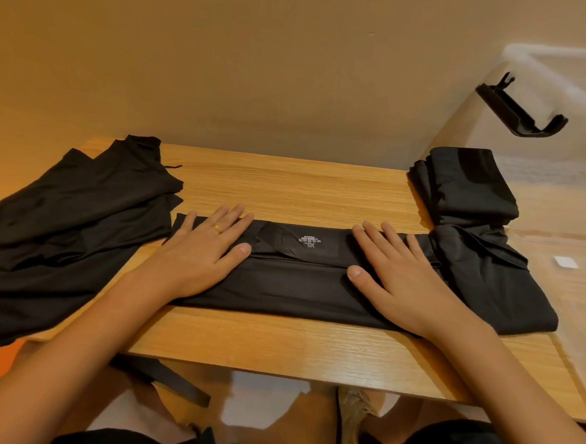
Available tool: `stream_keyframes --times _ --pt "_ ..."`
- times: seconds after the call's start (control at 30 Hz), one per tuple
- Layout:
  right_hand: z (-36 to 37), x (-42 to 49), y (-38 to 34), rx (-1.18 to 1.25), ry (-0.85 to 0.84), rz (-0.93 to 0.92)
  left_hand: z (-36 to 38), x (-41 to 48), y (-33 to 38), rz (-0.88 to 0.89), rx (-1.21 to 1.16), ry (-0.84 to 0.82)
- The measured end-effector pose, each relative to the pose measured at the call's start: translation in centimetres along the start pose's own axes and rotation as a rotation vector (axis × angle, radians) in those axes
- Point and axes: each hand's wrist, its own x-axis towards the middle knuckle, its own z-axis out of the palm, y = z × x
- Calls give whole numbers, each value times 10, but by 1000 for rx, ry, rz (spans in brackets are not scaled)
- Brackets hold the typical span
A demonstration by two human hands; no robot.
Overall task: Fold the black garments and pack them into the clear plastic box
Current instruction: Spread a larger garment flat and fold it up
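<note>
— Where are your hands?

— Both lie flat, fingers straight and slightly spread. My left hand [202, 250] presses the black garment [291, 287] near its 9 o'clock end, my right hand [398, 279] near its 3 o'clock end.

— And the garment itself?

— It lies in a long folded band across the middle of the worktop [277, 344]. Its label [311, 241], printed XL, faces up between my hands. There is a ring [217, 228] on my left hand.

— The others?

— A loose pile of black garments [71, 229] lies at 9 o'clock, hanging over the worktop's edge. Folded black garments [471, 198] sit at 3 o'clock, the nearer one touching the band's end.

— The box?

— The clear plastic box [567, 84] stands at 2 o'clock, with a black latch [521, 109] on its wall. I cannot tell whether the folded garments are inside it or just beside it.
</note>
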Motion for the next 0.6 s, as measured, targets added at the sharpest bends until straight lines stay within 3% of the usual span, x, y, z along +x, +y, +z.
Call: stream_keyframes --times 0.2,0.37,0.47,0.6 --pt "1 -3 5 103 -31 17 0 -3 -8 2 -17 -27" --pt "-20 -8 5 512 109 64 -4 -4 -1 9 -48 2" --pt "-33 -5 23 305 260 37 -8 -11 14 27 -43 103" --pt "-38 7 50 93 260 105 -12 -22 65 181 -106 139"
